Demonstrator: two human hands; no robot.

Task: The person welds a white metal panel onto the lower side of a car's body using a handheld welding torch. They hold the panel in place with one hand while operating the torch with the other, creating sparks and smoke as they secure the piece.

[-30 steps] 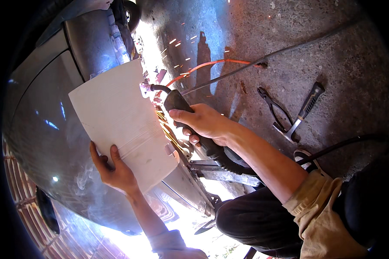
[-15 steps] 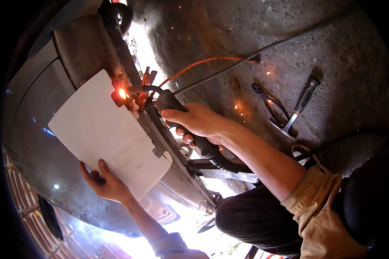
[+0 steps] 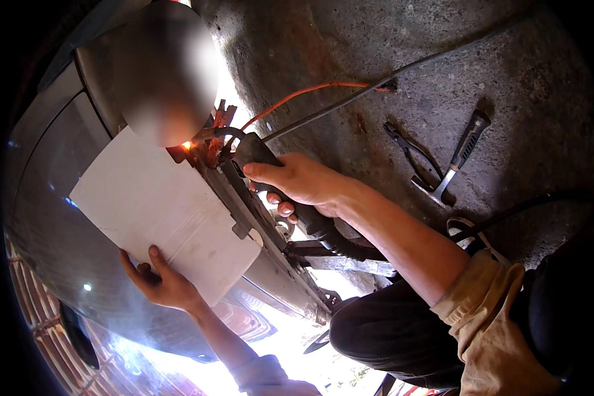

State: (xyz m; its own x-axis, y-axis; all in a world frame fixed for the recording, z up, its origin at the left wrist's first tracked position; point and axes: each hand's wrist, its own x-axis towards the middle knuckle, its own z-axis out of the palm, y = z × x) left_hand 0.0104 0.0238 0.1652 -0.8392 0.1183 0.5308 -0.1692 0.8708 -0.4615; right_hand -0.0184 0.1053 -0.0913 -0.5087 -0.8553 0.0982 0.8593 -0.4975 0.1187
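Note:
My right hand (image 3: 303, 181) is wrapped round the black handle of a welding torch (image 3: 256, 150). The torch's curved neck reaches left to a small orange glow (image 3: 187, 144) on rusty metal at the car body's edge. My left hand (image 3: 162, 280) grips the lower left edge of a white sheet (image 3: 171, 211), its thumb lying on the face. This sheet leans over the grey car panel (image 3: 53, 158), its upper corner close to the glow. A round blurred patch hides the sheet's top corner and part of the weld spot.
On the concrete floor (image 3: 350, 53) to the right lie pliers (image 3: 412, 152) and a hammer (image 3: 465, 145) with a black grip. A grey cable (image 3: 369, 92) and an orange cable (image 3: 297, 96) cross the floor. My bent knee (image 3: 376, 327) is at the lower middle.
The bright glow at the torch tip has shrunk and the flying sparks have gone. A blurred patch now covers the upper left area. Both hands stay nearly in place.

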